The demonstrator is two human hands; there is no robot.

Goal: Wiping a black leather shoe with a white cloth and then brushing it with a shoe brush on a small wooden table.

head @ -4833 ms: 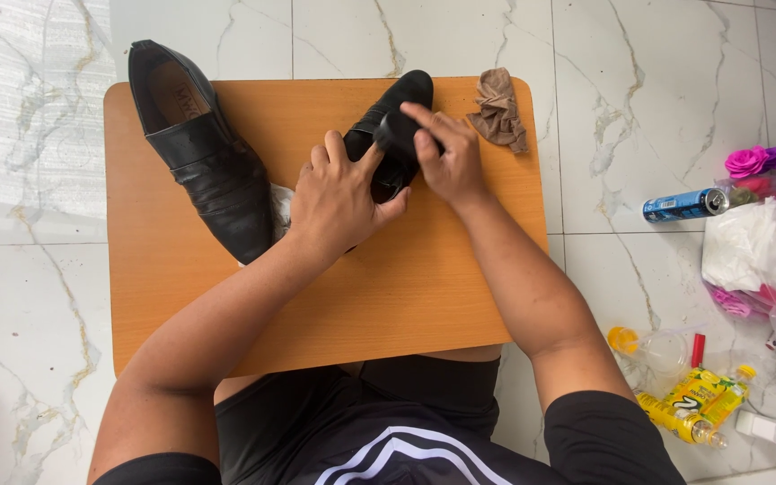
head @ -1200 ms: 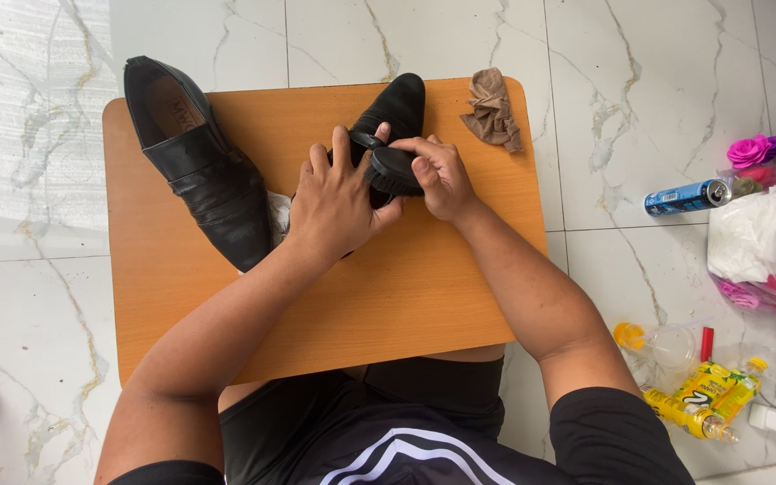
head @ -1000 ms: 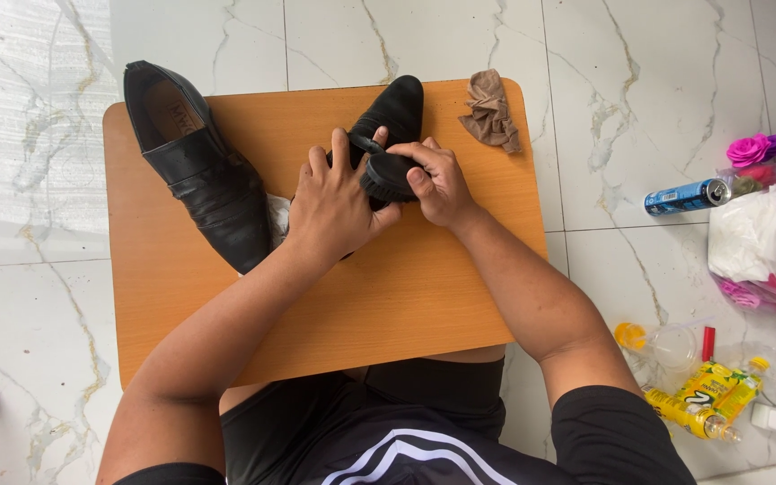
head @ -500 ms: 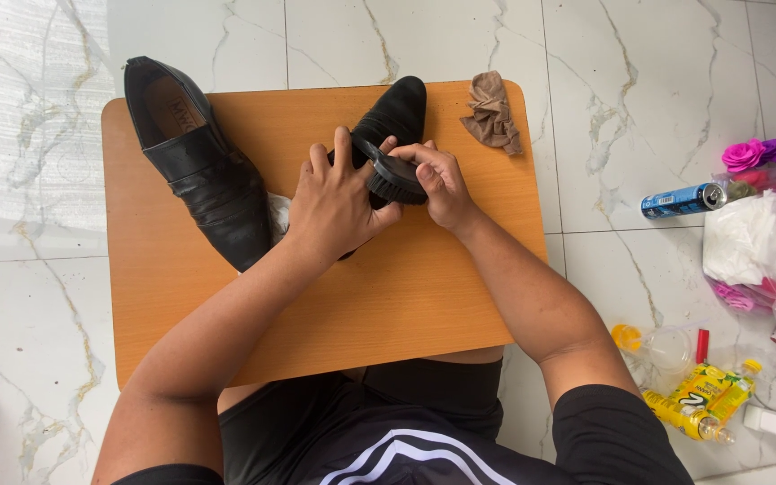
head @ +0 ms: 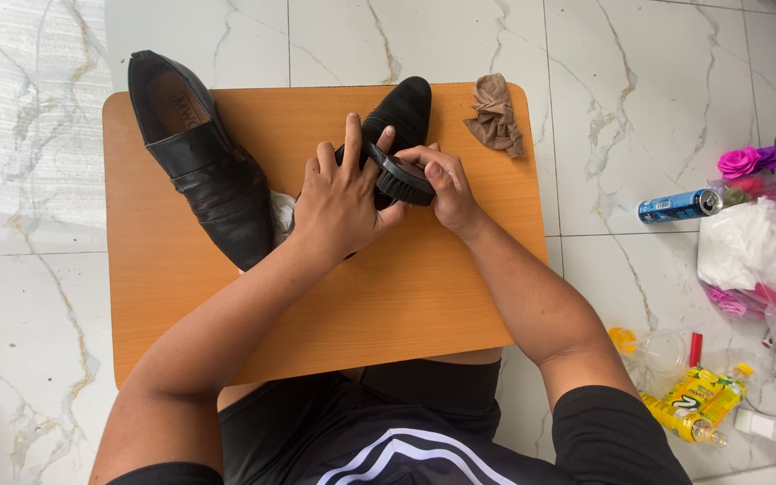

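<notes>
The left hand [head: 339,202] is pressing down on a black shoe [head: 397,112] near the far edge of the orange table [head: 388,296], fingers spread and wrapped over it. The right hand [head: 446,184] is gripping a black brush [head: 401,177], closed around it, bristles lying against the shoe. 1 more black shoe [head: 199,162] is lying at the far left corner, a brown cloth [head: 496,115] at the far right. The table's near half is lying bare.

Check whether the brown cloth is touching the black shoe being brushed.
Apart. The head view shows bare orange tabletop between the brown cloth and the toe of the black shoe, which the left hand holds.
</notes>
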